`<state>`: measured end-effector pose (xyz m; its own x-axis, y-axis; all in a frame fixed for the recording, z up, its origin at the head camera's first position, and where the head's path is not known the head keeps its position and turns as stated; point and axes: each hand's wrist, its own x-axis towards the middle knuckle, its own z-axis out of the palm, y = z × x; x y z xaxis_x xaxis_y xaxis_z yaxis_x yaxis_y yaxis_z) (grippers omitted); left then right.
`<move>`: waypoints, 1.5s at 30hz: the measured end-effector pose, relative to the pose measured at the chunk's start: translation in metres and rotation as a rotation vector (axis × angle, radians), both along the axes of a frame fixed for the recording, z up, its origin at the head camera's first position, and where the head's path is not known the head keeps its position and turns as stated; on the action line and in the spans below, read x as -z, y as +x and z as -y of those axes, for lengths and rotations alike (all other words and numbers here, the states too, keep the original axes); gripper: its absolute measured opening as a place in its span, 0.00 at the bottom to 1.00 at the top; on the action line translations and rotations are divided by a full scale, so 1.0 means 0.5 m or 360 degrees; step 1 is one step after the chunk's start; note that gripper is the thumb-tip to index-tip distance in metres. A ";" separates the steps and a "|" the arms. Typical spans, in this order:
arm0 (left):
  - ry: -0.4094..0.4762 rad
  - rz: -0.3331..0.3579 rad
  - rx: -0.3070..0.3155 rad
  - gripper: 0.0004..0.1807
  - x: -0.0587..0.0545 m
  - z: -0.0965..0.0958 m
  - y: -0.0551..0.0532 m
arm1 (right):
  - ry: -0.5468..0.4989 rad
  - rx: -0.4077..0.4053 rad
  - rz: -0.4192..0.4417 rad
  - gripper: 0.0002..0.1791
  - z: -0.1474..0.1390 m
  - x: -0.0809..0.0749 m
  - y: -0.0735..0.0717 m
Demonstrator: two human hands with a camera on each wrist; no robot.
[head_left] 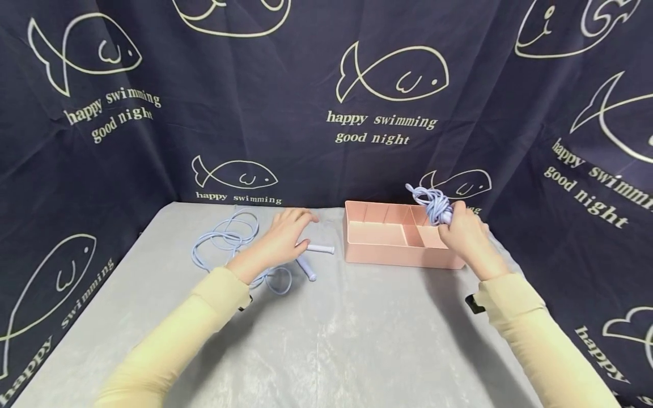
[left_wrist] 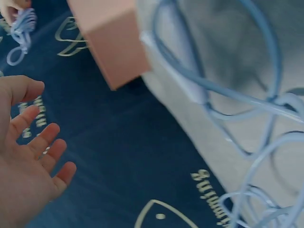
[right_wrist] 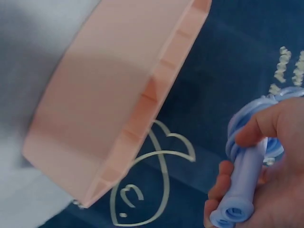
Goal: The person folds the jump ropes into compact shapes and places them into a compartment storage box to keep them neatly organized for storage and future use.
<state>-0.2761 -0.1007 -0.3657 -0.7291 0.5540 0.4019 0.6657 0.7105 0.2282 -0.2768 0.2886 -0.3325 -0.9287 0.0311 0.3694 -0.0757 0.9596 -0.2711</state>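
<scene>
My right hand (head_left: 465, 231) grips a bundled blue jump rope (head_left: 432, 205) above the right end of a pink divided box (head_left: 403, 256). In the right wrist view, thumb and fingers wrap the two handles (right_wrist: 244, 183) and the wound cord. A second blue jump rope (head_left: 229, 235) lies loosely looped on the table at the left, its two handles (head_left: 308, 268) beside the box. Over that rope hovers my left hand (head_left: 280, 238), fingers spread and relaxed; the left wrist view shows nothing in its palm (left_wrist: 28, 171).
The grey table (head_left: 326, 328) is backed and flanked by dark blue curtains (head_left: 306, 102) printed with fish and lettering. A divider (head_left: 412, 228) splits the box into a larger left and a smaller right compartment. The box stands near the table's back edge.
</scene>
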 end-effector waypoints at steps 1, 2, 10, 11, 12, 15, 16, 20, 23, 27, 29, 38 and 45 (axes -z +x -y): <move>-0.0023 0.0001 -0.0003 0.25 0.010 0.001 -0.007 | -0.0022 0.0036 0.0019 0.22 -0.003 0.006 -0.004; -0.0045 0.0000 -0.0002 0.26 0.019 0.002 -0.013 | -0.0037 0.0067 0.0041 0.22 -0.006 0.012 -0.009; -0.0264 0.0005 0.0063 0.34 0.087 0.009 -0.053 | -0.0107 0.0251 0.0258 0.25 -0.033 0.063 -0.050; -0.0284 0.0014 0.0074 0.35 0.094 0.011 -0.056 | -0.0126 0.0276 0.0283 0.26 -0.034 0.070 -0.055; -0.0304 0.0026 0.0084 0.36 0.102 0.012 -0.060 | -0.0149 0.0304 0.0306 0.27 -0.035 0.076 -0.060; -0.0374 0.0053 0.0098 0.40 0.128 0.017 -0.068 | -0.0186 0.0378 0.0370 0.29 -0.034 0.093 -0.074; -0.0403 0.0065 0.0102 0.42 0.136 0.016 -0.071 | -0.0188 0.0403 0.0391 0.31 -0.034 0.098 -0.077; -0.0535 0.0156 0.0076 0.46 0.163 0.009 -0.077 | -0.0160 0.0467 0.0470 0.43 -0.028 0.114 -0.084; -0.0635 0.0231 0.0033 0.45 0.171 0.002 -0.077 | -0.0115 0.0496 0.0514 0.50 -0.026 0.122 -0.091; -0.0737 0.0281 -0.0001 0.45 0.173 -0.007 -0.078 | -0.0094 0.0526 0.0599 0.49 -0.027 0.124 -0.105; -0.0776 0.0296 -0.0016 0.45 0.175 -0.010 -0.080 | -0.0090 0.0546 0.0648 0.46 -0.027 0.122 -0.111; -0.0794 0.0207 -0.0013 0.21 0.181 -0.015 -0.091 | -0.0060 0.0555 0.0766 0.45 -0.026 0.118 -0.136; -0.0816 0.0284 -0.0042 0.09 0.178 -0.018 -0.091 | -0.0160 0.0577 0.0767 0.39 -0.027 0.135 -0.144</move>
